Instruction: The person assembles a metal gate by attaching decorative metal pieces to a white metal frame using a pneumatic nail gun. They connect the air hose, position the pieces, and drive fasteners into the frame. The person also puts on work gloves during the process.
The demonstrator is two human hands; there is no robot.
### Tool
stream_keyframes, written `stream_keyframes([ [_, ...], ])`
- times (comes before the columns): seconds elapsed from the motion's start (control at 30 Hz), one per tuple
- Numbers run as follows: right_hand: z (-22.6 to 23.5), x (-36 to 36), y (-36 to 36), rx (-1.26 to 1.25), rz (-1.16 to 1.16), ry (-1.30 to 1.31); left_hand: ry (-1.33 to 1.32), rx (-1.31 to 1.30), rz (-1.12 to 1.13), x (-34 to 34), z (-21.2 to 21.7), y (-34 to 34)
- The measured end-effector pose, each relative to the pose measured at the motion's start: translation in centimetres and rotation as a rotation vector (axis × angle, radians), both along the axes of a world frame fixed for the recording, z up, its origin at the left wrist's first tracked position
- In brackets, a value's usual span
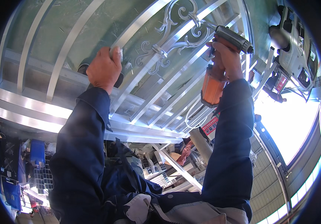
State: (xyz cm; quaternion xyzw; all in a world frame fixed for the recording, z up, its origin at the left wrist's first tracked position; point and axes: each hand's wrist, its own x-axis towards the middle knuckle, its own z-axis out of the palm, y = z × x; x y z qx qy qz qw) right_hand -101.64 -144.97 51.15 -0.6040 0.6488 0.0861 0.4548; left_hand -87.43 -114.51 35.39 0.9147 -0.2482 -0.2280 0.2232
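Observation:
My left hand (104, 69) is closed around an upright silver bar of a metal railing panel (65, 50). My right hand (227, 61) grips a pistol-shaped power tool (212, 87) with a grey body and an orange lower part. Its thin tip points left, toward a silver scroll ornament (196, 22) fixed on a bar. Whether the tip touches the ornament or the bar I cannot tell. A second joint of the same scrollwork (159, 51) lies between my hands. Something dark shows beneath my left hand, mostly hidden.
A green surface (89, 22) lies under the panel. Pale coiled tubing (196, 114) hangs below the power tool. At the right stand a white vehicle (298, 41) and a bright doorway (285, 123). Blue bins (37, 153) and clutter are at lower left.

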Motion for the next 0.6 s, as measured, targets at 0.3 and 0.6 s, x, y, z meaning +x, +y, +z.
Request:
stream_keyframes([
  [0.3, -0.3, -0.4, -0.2, 0.022, -0.013, -0.051, -0.012, -0.015, 0.006, 0.0, -0.2, 0.1],
  [0.6, -0.1, 0.3, -0.1, 0.003, -0.01, -0.075, -0.022, -0.021, 0.007, -0.2, -0.4, 0.0],
])
